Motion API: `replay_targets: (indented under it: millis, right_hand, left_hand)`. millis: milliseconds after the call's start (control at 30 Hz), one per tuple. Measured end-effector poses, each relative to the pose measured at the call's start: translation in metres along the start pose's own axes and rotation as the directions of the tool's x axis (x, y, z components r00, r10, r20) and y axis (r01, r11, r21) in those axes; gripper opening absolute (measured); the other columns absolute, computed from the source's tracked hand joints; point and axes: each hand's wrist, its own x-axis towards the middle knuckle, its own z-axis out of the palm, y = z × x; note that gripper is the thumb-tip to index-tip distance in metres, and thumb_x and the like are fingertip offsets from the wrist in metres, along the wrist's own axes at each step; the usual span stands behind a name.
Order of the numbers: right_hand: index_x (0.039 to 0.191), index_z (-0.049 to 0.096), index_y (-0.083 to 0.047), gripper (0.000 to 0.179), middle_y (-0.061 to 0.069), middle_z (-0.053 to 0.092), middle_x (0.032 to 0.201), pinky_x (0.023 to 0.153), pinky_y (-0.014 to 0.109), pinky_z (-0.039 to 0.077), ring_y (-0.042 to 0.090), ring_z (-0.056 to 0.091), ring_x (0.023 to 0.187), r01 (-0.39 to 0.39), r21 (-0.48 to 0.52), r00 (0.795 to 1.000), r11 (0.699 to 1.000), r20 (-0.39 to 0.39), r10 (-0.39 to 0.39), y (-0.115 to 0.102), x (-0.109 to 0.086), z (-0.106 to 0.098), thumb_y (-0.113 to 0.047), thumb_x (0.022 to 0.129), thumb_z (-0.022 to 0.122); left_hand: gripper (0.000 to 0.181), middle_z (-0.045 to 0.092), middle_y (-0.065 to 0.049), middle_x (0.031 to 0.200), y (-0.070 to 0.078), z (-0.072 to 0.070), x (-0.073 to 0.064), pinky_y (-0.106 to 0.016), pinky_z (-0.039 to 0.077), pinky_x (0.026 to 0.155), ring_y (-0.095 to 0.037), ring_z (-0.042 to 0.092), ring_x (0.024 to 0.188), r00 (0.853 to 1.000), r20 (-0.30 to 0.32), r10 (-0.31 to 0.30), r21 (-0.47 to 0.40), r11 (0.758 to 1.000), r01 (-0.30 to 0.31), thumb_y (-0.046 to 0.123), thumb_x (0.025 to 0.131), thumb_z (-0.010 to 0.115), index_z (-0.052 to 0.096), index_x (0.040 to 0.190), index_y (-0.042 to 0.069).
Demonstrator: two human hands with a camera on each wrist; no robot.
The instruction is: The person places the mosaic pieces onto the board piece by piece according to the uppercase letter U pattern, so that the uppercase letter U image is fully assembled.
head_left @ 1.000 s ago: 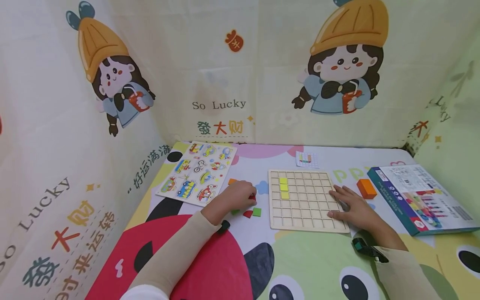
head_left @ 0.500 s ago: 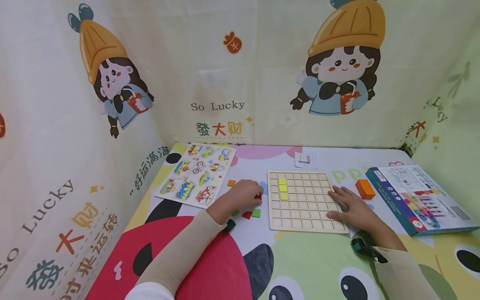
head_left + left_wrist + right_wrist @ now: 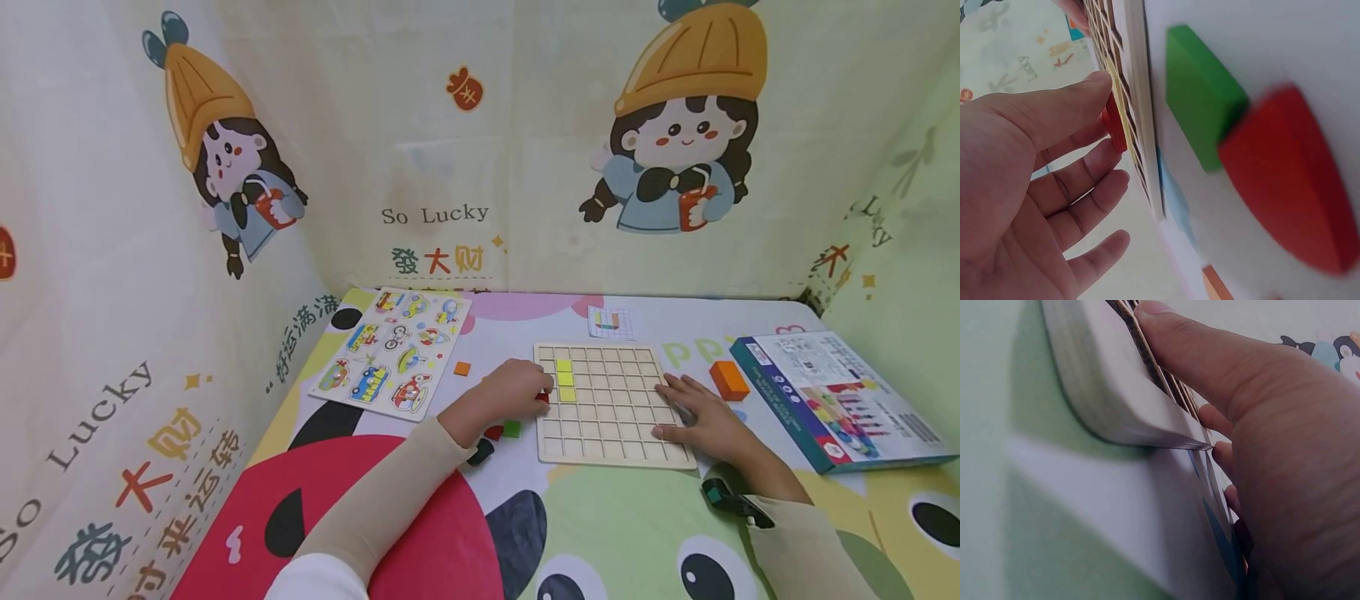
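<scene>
My left hand (image 3: 510,396) pinches a small red block (image 3: 1113,124) between thumb and fingers, over the left side of the wooden grid board (image 3: 615,429). Several yellow squares (image 3: 566,380) sit in a column near that side, close to the fingertips. At the board's right edge rests my right hand (image 3: 705,417), fingers spread, the thumb (image 3: 1179,337) lying on top in the right wrist view. A green block (image 3: 1200,94) and a red piece with a curved side (image 3: 1291,181) lie on the table beside the board, partly behind the left hand in the head view.
Left of the board are a small orange square (image 3: 462,368) and a vehicle picture board (image 3: 393,354). A small grid card (image 3: 611,322) lies behind it. To the right, an orange block (image 3: 729,381) stands by a flat box (image 3: 840,400).
My left hand has moved right with the red block, from the loose pieces to the board's left edge. The orange square has come fully into sight. My right hand has stayed put.
</scene>
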Motion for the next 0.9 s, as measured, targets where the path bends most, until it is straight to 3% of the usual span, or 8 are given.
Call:
replay_targets:
  millis: [400,900]
  right_hand:
    - [0.149,0.039,-0.007,0.092,0.018,0.022,0.157,0.101,0.074,0.01,0.043,0.007,0.143,0.001,-0.002,1.0,1.0,0.003,-0.001,-0.002,-0.001,-0.001,-0.057,0.079,0.072]
    - [0.149,0.039,-0.009,0.091,0.016,0.021,0.158,0.1,0.074,0.011,0.042,0.007,0.144,-0.004,-0.017,1.0,1.0,0.011,0.004,-0.004,-0.001,-0.002,-0.058,0.079,0.071]
  left_hand:
    - [0.019,0.053,0.01,0.077,0.02,0.001,0.018,-0.024,0.038,0.063,-0.008,0.049,0.072,0.997,0.021,0.077,0.049,0.996,-0.078,0.039,0.09,0.069,0.068,0.096,0.021]
    - [0.019,0.053,0.011,0.078,0.028,0.006,0.024,-0.024,0.039,0.065,-0.007,0.048,0.072,0.996,0.011,0.085,0.031,0.996,-0.086,0.04,0.091,0.067,0.065,0.092,0.022]
